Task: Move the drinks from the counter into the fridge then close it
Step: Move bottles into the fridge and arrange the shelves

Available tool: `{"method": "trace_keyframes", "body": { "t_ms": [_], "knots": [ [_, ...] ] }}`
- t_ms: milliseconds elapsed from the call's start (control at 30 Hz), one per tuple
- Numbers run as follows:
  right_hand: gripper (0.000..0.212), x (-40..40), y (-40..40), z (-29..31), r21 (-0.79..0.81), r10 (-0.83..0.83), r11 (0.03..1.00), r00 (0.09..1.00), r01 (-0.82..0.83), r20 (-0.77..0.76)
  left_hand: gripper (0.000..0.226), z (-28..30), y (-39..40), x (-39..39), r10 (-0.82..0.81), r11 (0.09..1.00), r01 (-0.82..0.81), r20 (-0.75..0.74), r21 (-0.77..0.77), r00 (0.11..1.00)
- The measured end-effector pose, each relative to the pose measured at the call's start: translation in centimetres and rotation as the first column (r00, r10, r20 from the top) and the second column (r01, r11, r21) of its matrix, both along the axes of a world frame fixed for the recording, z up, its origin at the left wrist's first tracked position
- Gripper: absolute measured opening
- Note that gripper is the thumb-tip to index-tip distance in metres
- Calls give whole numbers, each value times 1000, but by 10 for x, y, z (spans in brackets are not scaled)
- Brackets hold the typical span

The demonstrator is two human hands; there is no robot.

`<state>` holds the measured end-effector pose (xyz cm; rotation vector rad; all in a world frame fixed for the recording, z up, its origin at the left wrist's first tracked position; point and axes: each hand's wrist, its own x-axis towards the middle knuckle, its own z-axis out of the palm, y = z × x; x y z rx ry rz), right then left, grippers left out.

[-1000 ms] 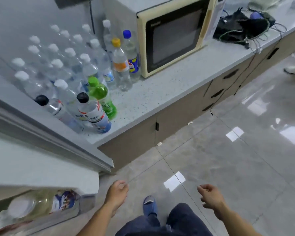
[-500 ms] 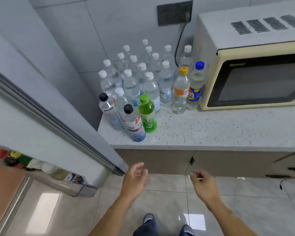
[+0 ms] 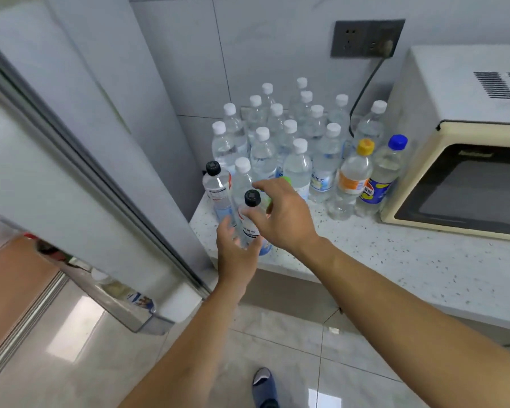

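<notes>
Front black-capped water bottle (image 3: 252, 214): clear plastic, white label with a red band, blue at the base, standing at the near-left corner of the speckled counter (image 3: 395, 254), right next to the open fridge door (image 3: 71, 184). Upright, long axis vertical, cap pointing up. Left hand (image 3: 237, 251) reaching at its lower body, fingers spread and loose, not clearly gripping yet. Right hand (image 3: 280, 214) hovering over the green-capped bottle (image 3: 286, 181), fingers relaxed, thumb near the black cap; can't tell if touching. Green bottle mostly hidden behind that hand. Second black-capped bottle (image 3: 215, 187) just behind-left. Label text too blurry to read. Door shelf contents barely visible.
</notes>
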<state>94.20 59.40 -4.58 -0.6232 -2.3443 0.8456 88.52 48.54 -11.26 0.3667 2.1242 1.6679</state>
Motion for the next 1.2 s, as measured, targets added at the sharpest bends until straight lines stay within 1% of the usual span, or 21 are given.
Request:
{"method": "trace_keyframes", "body": {
  "t_ms": [67,100,133,200,267,300,333,367,467,533,600,700,833,967,1067,1100,1200],
  "knots": [
    [61,-10,-4,-6,37,22,999,997,-25,71,63,-5,6,-4,-6,1000,6,0,12,1000],
    [62,-14,-5,-8,38,23,999,993,-28,113,56,-7,9,-6,9,1000,-9,5,11,1000],
    [59,-18,-5,-9,35,15,999,989,-20,149,50,-7,11,-7,40,999,-41,24,29,999],
    [43,-23,-3,-9,28,3,1000,986,-8,165,55,-1,14,-11,161,982,-171,119,83,980],
    [32,-22,0,-9,19,9,1000,990,-12,138,55,6,18,-16,306,932,-342,245,118,920],
    [30,-19,1,-10,13,16,1000,993,-18,120,59,9,23,-20,354,912,-395,268,114,896],
    [30,-15,2,-11,7,25,1000,995,-25,99,63,14,28,-24,389,897,-426,252,114,886],
    [29,-10,3,-12,3,33,999,996,-33,78,64,20,33,-28,419,887,-446,200,116,886],
    [29,3,4,-12,-16,51,999,998,-50,42,61,44,50,-43,482,872,-473,-56,123,874],
    [32,8,7,-11,-43,52,998,997,-50,53,60,55,59,-53,459,887,-455,-220,72,861],
    [34,11,11,-10,-67,55,996,996,-50,70,59,61,64,-61,393,902,-430,-330,-45,859],
    [34,18,13,-11,-81,63,995,995,-57,78,56,63,66,-70,266,906,-367,-391,-209,881],
    [34,28,14,-15,-97,47,994,998,-42,51,45,62,63,-76,121,913,-285,-474,-293,872],
    [31,32,9,-16,-122,41,992,999,-38,16,39,65,58,-75,98,882,-317,-522,-349,847],
    [30,35,9,-14,-133,40,990,999,-38,10,37,69,60,-77,74,878,-299,-512,-374,856],
    [30,36,9,-13,-134,40,990,999,-38,13,39,71,61,-77,59,883,-279,-501,-377,863],
    [29,38,9,-12,-144,37,989,999,-34,19,54,75,66,-77,-11,885,-212,-473,-414,881]
  ]
}}
